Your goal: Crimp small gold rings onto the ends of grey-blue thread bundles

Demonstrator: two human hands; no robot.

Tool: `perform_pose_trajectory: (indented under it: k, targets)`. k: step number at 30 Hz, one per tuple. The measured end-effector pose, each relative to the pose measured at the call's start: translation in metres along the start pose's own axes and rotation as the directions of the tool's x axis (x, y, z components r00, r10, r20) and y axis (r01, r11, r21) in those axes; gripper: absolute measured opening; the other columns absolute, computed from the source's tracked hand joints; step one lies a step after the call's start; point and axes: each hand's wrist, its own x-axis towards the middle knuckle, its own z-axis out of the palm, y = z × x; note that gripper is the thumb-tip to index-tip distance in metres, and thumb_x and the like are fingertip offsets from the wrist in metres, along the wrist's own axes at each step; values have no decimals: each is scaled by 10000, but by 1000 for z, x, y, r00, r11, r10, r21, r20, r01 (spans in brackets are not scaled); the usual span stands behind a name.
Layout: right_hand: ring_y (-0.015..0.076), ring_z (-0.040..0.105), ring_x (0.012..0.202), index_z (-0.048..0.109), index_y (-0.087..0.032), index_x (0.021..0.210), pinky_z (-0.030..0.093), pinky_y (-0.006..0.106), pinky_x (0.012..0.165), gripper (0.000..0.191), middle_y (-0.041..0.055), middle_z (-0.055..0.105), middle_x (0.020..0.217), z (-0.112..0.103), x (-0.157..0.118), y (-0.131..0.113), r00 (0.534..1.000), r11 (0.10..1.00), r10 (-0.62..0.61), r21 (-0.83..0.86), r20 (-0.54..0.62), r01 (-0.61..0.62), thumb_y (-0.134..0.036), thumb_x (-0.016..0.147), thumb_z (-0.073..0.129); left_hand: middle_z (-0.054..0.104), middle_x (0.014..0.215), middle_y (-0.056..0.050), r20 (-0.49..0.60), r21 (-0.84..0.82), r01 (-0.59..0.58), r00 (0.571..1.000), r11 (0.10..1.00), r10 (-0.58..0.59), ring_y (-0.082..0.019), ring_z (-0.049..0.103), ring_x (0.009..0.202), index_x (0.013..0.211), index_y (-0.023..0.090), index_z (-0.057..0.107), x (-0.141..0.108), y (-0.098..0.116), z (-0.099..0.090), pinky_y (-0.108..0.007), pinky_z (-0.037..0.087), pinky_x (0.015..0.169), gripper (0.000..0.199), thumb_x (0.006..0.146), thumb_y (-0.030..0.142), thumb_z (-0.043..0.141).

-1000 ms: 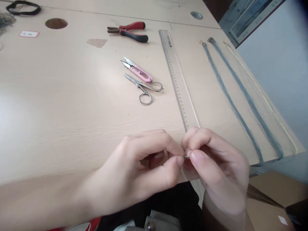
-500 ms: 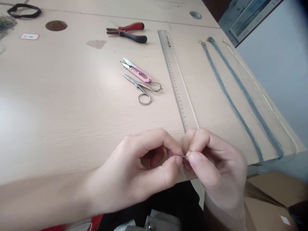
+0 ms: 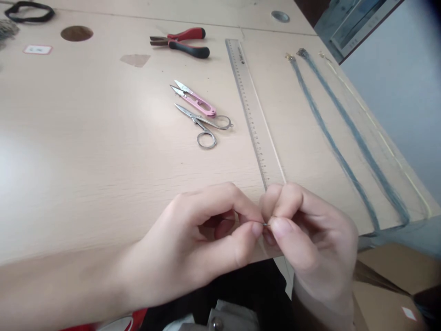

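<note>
Thumb and forefinger of my left hand (image 3: pixel 206 234) pinch a thin thread (image 3: pixel 264 224) close to the table's front edge. My right hand (image 3: pixel 306 234) meets it tip to tip, its thumb and forefinger closed on the same thread, with a tiny gold-coloured bit at the fingertips. Most of what lies between the fingers is hidden. Just beyond my hands a clear ruler (image 3: pixel 255 119) lies lengthwise, its near end covered by my right hand. Small metal scissors (image 3: pixel 201 123) and pink thread snips (image 3: pixel 196 99) rest to its left.
Red-and-black pliers (image 3: pixel 182 42) lie farther back. Two blue-grey thread bundles (image 3: pixel 351 119) and a yellowish strand (image 3: pixel 379 133) stretch along the right side of the table. A black band (image 3: pixel 29 18) and a small label (image 3: pixel 37 49) are at the far left. Cardboard boxes (image 3: pixel 389 294) stand below right.
Both hands keep their pinch at nearly the same spot, the fingertips shifted very slightly right. The view has tilted a little; the things on the table lie where they were.
</note>
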Motion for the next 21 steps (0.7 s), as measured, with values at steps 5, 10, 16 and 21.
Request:
perform_pose_trajectory:
  k: [5, 10, 16, 21]
  targets:
    - [92, 359, 508, 430, -206, 622, 234, 232, 411, 218, -39, 384, 559, 0, 0, 0, 1000, 1000, -12, -19, -4, 12, -171, 808, 537, 441, 570, 64, -12, -7, -14, 1000, 1000, 14, -50, 371, 488, 718, 174, 541, 1, 0, 0, -140, 313, 423, 130, 849, 175, 542]
    - [96, 363, 510, 431, -211, 628, 246, 239, 417, 217, -39, 395, 569, -3, 1, -1, 1000, 1000, 9, -26, 26, -9, -185, 819, 531, 442, 574, 59, -3, 2, -16, 1000, 1000, 16, -55, 372, 489, 718, 174, 544, 0, 0, 0, -150, 315, 422, 136, 853, 186, 538]
    - [99, 356, 502, 430, -216, 621, 230, 250, 410, 220, -36, 388, 564, -2, 1, -1, 1000, 1000, 14, -17, 7, -14, -195, 813, 536, 447, 579, 52, -9, -17, -22, 1000, 1000, 22, -53, 378, 496, 728, 163, 547, -1, 0, 0, -151, 316, 427, 128, 854, 176, 528]
    - [82, 314, 453, 426, -215, 617, 222, 260, 407, 221, -46, 382, 552, 0, 0, -1, 999, 999, 36, -8, -14, -36, -194, 808, 535, 432, 571, 53, -7, -41, -28, 1000, 999, 28, -50, 364, 496, 716, 156, 537, 0, 0, 1, -150, 304, 426, 148, 862, 183, 525]
